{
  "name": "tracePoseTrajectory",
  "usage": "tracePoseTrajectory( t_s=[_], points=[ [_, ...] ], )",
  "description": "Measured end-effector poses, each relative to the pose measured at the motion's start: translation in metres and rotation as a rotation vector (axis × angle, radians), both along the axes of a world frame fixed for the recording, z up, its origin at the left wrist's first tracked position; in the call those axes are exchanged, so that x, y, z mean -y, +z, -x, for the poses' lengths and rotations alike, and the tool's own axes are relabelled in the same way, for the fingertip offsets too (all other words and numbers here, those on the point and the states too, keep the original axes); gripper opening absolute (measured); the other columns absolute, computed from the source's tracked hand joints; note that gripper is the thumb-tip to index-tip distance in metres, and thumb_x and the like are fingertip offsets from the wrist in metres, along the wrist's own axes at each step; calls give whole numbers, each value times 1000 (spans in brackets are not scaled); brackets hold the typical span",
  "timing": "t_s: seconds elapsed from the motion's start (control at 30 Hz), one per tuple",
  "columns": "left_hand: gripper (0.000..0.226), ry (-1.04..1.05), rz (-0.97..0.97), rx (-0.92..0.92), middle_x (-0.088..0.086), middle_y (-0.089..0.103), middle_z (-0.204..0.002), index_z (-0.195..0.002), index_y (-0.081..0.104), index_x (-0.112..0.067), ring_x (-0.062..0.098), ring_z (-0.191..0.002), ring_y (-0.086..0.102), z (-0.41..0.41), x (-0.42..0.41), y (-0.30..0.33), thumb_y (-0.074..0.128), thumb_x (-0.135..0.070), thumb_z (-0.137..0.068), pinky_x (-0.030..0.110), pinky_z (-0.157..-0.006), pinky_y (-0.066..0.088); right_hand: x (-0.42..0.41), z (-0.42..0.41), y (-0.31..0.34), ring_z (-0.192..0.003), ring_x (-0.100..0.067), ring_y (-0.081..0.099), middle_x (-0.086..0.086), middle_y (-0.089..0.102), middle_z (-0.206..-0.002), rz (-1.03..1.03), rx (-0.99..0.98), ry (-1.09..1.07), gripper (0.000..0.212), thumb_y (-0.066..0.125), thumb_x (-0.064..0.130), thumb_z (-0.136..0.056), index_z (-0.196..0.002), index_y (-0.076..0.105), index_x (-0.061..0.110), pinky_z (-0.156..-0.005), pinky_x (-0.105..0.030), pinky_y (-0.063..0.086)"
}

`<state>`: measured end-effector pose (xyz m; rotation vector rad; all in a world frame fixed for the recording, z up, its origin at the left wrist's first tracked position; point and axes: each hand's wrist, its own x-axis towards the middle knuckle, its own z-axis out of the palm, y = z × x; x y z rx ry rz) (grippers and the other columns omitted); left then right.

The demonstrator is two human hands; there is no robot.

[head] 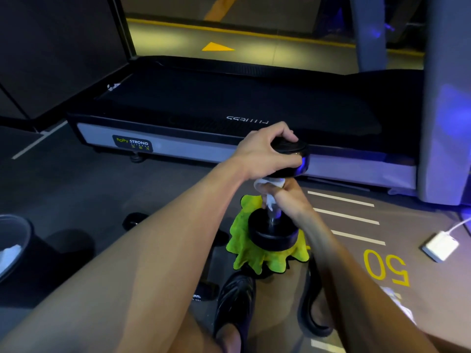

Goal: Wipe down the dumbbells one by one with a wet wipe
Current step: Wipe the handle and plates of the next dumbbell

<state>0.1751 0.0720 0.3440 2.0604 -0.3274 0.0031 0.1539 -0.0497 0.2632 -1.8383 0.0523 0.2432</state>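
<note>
A black dumbbell [274,234] stands upright on a yellow-green cloth [244,250] on the floor. My left hand [265,151] grips its upper head from above. Just below, my right hand [290,194] is wrapped around the metal handle with a white wet wipe [270,186] pressed against it; part of the wipe sticks out near my thumb. Another black dumbbell [133,220] lies on the floor to the left, partly behind my left forearm.
A black treadmill [229,103] lies across the floor just beyond the dumbbell. A clear container [12,240] with white wipes sits at the left edge. A white charger [441,247] with a cable lies on the right. My sandalled foot [234,301] is below the cloth.
</note>
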Motion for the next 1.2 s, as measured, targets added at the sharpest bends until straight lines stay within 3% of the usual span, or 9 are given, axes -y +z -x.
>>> tracePoseTrajectory(
  t_s=[0.1, 0.17, 0.4, 0.63, 0.73, 0.87, 0.97, 1.1, 1.2],
  points=[
    [57, 10, -9, -16, -25, 67, -117, -98, 70, -37, 2, -116, 65, 0, 1, 2, 69, -58, -44, 33, -108, 48, -11, 9, -7, -95, -10, 66, -15, 67, -115, 110, 143, -189, 20, 70, 29, -94, -108, 70, 14, -85, -24, 50],
    [59, 0, -14, -19, -26, 67, -118, -99, 70, -36, 2, -116, 65, 2, 1, 4, 69, -58, -44, 32, -107, 49, -16, 14, -14, -119, -29, 53, -16, 53, -123, 298, 235, -301, 34, 68, 36, -95, -115, 65, 9, -103, -36, 42],
    [56, 0, -23, -15, -26, 67, -121, -98, 69, -38, 3, -119, 62, 6, 1, 3, 69, -58, -45, 30, -107, 48, -20, 36, -20, -73, -18, 52, 0, 59, -75, -295, 169, -510, 24, 48, 34, -95, -85, 62, 17, -72, -36, 42],
    [58, -11, -39, -9, -25, 68, -121, -99, 68, -38, 5, -121, 60, 6, 1, 4, 67, -60, -45, 28, -105, 47, -9, -2, -25, -83, -34, 68, -11, 74, -70, -201, -274, -415, 60, 32, 51, -101, -84, 69, 7, -80, -39, 50],
    [58, -15, -20, -12, -25, 68, -120, -98, 69, -36, 3, -118, 62, 5, 1, 4, 69, -58, -44, 30, -105, 49, -16, 22, -27, -125, -32, 57, -18, 65, -131, -17, -94, -455, 49, 27, 33, -107, -126, 65, 8, -100, -36, 40],
    [56, -6, -19, -17, -21, 69, -121, -98, 68, -38, 5, -118, 63, 4, 1, 3, 70, -58, -45, 35, -105, 50, -40, 72, -36, -100, -14, 64, 4, 64, -115, 57, 284, -405, 39, 30, 30, -107, -136, 56, 25, -91, -33, 45],
    [55, -1, -25, -21, -19, 69, -122, -97, 67, -40, 7, -120, 61, 4, 3, 3, 69, -58, -46, 34, -105, 50, -37, 81, -47, -117, -8, 59, -1, 55, -144, 110, 226, -330, 54, 29, 39, -103, -154, 37, 24, -103, -31, 44],
    [55, -10, -36, -25, -22, 68, -122, -97, 66, -42, 6, -123, 57, 5, 3, 3, 68, -59, -45, 22, -101, 46, -28, 86, -41, -89, -15, 56, -3, 64, -106, 135, 199, -398, 43, 45, 24, -106, -148, 48, 15, -72, -22, 33],
    [54, -7, -36, -21, -22, 68, -121, -96, 66, -42, 6, -122, 58, 5, 7, 4, 68, -58, -44, 23, -100, 47, -19, 79, -47, -92, -23, 64, 5, 68, -97, 339, 304, -385, 19, 61, 22, -100, -117, 61, 14, -74, -28, 39]
  ],
)
